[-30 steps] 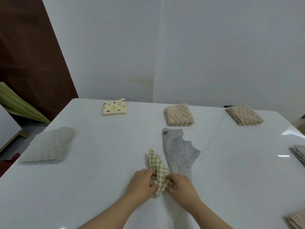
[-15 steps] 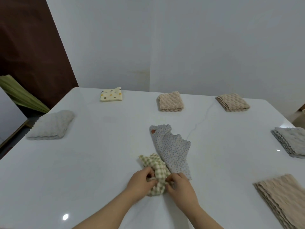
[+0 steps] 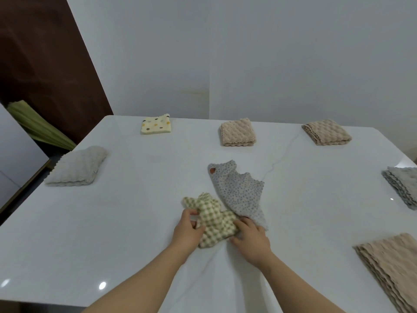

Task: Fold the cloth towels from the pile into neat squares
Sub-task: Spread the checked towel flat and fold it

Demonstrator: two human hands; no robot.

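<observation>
Our left hand (image 3: 188, 231) has its fingers curled round the near-left edge of the green checked towel (image 3: 212, 224), and our right hand (image 3: 250, 239) pinches its right side, so the bunched cloth sits between the two hands on the white table (image 3: 135, 222). We judge this to be the start of a fold. The towel is crumpled, not yet spread, and the next move calls for finding two corners and pulling it flat before any crease is made. Just beyond it lies a grey dotted towel (image 3: 239, 193), loose and unfolded, its near edge touching the checked one and running under our right hand. Folded squares ring the table: a yellow spotted towel (image 3: 155, 124), two beige towels (image 3: 238, 132) and a pale grey towel (image 3: 77, 166). The right fingertips are buried in cloth, the checked towel's corners are lost in its folds, and the stacks at the right edge are cut off.
</observation>
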